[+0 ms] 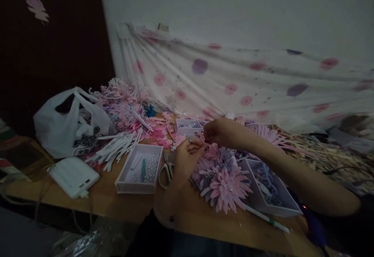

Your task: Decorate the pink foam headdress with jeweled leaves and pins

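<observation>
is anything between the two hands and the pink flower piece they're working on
Nothing visible does. The left hand and right hand meet fingertip to fingertip right over the pink flower piece; the scissors lie off to the left.

Bare table (122,204) lay open along the lower centre of the frame. Left of it stood the pearl box (140,169), power bank (74,176) and plastic bag (68,122); right, pink flowers (224,185) and another box (270,194) crowded passage.

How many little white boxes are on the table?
3. One box of pearls left of the scissors, one small box behind the hands, and one box at the right. Clutter may hide more.
</observation>
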`<state>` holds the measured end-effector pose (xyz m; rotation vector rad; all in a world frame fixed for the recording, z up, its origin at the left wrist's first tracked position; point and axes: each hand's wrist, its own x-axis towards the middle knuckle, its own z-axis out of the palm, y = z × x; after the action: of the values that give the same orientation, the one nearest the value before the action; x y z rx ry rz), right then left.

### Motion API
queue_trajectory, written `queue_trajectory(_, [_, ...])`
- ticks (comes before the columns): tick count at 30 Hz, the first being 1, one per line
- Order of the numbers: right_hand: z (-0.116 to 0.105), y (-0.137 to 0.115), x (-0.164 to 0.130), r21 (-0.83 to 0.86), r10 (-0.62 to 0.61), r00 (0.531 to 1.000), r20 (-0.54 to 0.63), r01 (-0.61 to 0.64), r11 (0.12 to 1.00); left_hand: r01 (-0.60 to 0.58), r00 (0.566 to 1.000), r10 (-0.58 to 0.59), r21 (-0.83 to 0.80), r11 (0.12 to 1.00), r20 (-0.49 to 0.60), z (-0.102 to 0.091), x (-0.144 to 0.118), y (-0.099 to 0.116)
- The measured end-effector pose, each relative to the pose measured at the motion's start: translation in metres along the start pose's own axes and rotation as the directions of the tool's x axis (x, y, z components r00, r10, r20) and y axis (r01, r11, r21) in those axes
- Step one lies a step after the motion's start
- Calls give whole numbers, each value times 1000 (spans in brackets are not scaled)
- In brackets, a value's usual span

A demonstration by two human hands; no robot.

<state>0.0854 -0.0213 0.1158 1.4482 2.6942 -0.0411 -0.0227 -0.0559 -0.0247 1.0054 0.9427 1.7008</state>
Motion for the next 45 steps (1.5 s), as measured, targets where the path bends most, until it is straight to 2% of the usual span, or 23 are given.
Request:
queue_trajectory(7, [7,0,6,-8,-108,994,-36,107,994,-5,997,4,-24,1000,-76,-6,-1,-13])
queue_trajectory(14, [3,-4,7,-18,-142,984,-103,141,990,-99,987,99,6,995,-130,-12,8,-2])
queue_trajectory(20, [-4,3,9,62,-186,981,-63,190,980,-92,991,96,46,995,-91,-16,9,3])
queue_trajectory(28, [-28,25,-5,165,-43,986,-161,70,984,-132,986,146,154,979,-80,-15,24,12])
queue_trajectory(37, [-16,57,-18,224,47,966,-253,12,974,-233,963,263,310,922,-59,-18,42,27])
queue_trajectory(40, [-12,66,-24,242,66,957,-281,4,970,-267,958,286,365,892,3,-14,50,30])
queue_trajectory(45, [-7,82,-38,296,143,931,-337,-39,954,-257,966,234,387,886,106,0,58,31])
